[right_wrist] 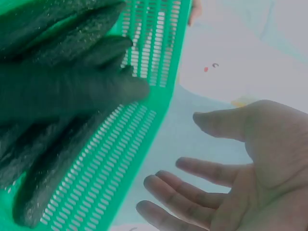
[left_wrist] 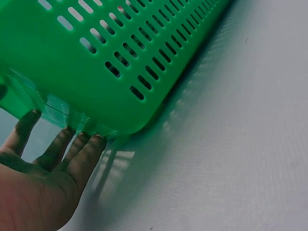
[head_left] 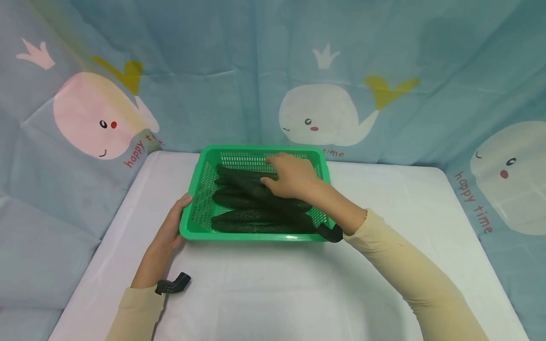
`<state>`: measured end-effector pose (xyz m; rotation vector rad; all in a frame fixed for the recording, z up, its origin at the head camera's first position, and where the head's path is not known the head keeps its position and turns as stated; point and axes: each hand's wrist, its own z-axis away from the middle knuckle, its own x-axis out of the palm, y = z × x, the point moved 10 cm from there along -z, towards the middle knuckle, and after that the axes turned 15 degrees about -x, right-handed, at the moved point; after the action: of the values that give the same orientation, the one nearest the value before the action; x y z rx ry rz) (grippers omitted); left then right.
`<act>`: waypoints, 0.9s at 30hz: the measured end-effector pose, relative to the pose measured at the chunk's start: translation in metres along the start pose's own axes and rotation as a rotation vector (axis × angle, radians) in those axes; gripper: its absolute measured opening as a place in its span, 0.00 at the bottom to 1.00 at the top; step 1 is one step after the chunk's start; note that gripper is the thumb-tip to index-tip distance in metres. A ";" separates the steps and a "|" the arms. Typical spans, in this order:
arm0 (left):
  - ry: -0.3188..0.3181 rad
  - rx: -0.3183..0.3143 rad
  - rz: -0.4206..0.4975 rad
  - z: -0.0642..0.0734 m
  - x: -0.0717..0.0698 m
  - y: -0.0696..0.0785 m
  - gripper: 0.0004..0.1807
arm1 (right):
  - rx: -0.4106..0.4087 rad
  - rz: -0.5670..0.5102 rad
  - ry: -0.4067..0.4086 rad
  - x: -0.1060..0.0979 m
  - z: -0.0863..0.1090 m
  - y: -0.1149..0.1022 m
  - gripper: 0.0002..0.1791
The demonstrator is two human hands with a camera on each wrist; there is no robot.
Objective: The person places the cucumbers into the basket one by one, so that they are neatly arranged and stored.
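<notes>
A green plastic basket [head_left: 256, 237] with slotted walls holds several dark green cucumbers [head_left: 241, 216]. One cucumber [head_left: 273, 202] lies slantwise over the others and looks blurred, also in the right wrist view. My right hand [head_left: 293, 176] is above the back right part of the basket, thumb and fingers spread, holding nothing. In the right wrist view the same hand [right_wrist: 240, 178] shows an empty palm with the fingers apart. My left hand [head_left: 172, 221] is at the basket's left side. Its extended fingertips [left_wrist: 98, 140] touch the outer wall in the left wrist view.
The basket stands on a white-covered table [head_left: 264, 293], near its back edge. Blue cloth [head_left: 204, 109] printed with whales hangs behind and at both sides. Each wrist wears a black camera strap [head_left: 172, 285].
</notes>
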<state>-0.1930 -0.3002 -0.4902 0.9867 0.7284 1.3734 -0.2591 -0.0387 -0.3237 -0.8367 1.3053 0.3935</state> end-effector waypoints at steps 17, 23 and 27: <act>-0.023 -0.001 0.008 -0.001 0.004 0.001 0.40 | 0.054 -0.124 0.137 -0.029 0.068 0.048 0.31; -0.012 -0.010 0.002 -0.003 0.004 0.001 0.40 | 0.079 -0.162 0.231 -0.030 0.095 0.064 0.29; 0.004 -0.021 -0.026 -0.001 0.002 0.000 0.41 | 0.086 -0.194 0.296 -0.026 0.111 0.073 0.27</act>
<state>-0.1941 -0.2979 -0.4905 0.9548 0.7259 1.3589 -0.2404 0.0951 -0.3182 -0.9649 1.4864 0.0595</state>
